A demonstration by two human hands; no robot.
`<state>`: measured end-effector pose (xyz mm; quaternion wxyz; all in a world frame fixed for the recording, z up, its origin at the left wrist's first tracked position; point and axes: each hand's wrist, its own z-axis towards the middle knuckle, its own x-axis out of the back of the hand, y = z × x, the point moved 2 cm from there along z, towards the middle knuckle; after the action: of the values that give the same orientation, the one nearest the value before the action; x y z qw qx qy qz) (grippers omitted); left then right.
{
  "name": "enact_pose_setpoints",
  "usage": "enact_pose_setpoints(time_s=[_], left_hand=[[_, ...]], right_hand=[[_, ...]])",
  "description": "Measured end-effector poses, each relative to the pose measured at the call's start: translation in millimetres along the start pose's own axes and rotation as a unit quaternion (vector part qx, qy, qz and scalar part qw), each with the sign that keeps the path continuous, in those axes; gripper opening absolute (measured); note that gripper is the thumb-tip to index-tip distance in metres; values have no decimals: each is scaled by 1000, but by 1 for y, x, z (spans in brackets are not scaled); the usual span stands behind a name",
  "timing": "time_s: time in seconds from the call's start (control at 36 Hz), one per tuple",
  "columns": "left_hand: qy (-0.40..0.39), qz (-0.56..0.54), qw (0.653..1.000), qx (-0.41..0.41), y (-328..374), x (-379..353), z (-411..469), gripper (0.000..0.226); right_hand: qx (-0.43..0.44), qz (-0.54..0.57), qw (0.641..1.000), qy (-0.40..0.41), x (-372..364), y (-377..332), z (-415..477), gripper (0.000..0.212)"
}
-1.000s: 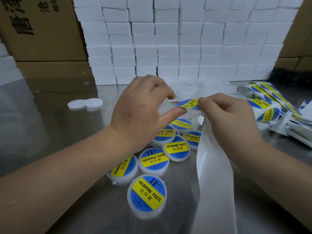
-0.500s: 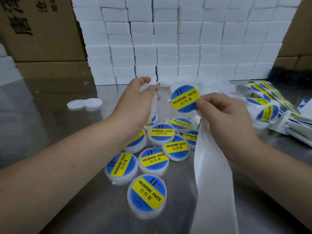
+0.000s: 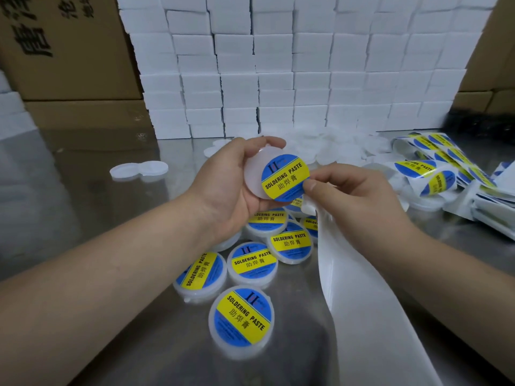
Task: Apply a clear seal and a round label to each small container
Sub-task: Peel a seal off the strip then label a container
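The left hand [image 3: 231,188] now holds a blank white container [image 3: 255,174] w/ its flat face toward the camera, fingers curled around the rim. The right hand [image 3: 351,199] pinches the round label [image 3: 285,178] at its lower right edge & lays it against this face. The same hand also keeps the empty backing strip [image 3: 351,277], which hangs down to the tabletop [image 3: 83,190].

Compared w/ 0.5 s ago: then the label was up in the air, apart from the container, & the left hand was only lifting the container, seen edge-on. 1 s ago the label was still coming off the strip. So the two hands came together, and label meets container.

For the task this means, I think, the label step of this piece is in the middle: the label sits off-centre, toward the right side, & seems not pressed flat yet. If a clear seal is already on, I cannot tell.

Approx. eight labelled containers [image 3: 252,263] lie under the hands, same places as before. More label strips [image 3: 429,174] wait at the right.
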<state>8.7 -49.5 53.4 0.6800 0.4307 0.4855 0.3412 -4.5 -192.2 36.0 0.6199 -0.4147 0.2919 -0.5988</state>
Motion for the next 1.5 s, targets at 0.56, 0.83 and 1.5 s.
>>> enact_pose_setpoints(time_s=[0.56, 0.83, 1.5], left_hand=[[-22, 78, 995, -54, -10, -3, -1, 16], [-18, 93, 993, -67, -12, -3, -1, 16], [7, 210, 970, -122, -9, -10, -9, 24]], right_hand=[[9, -49, 999, -8, 0, 2, 2, 40], [20, -53, 998, -9, 0, 2, 2, 45], [0, -88, 996, 9, 0, 5, 2, 39]])
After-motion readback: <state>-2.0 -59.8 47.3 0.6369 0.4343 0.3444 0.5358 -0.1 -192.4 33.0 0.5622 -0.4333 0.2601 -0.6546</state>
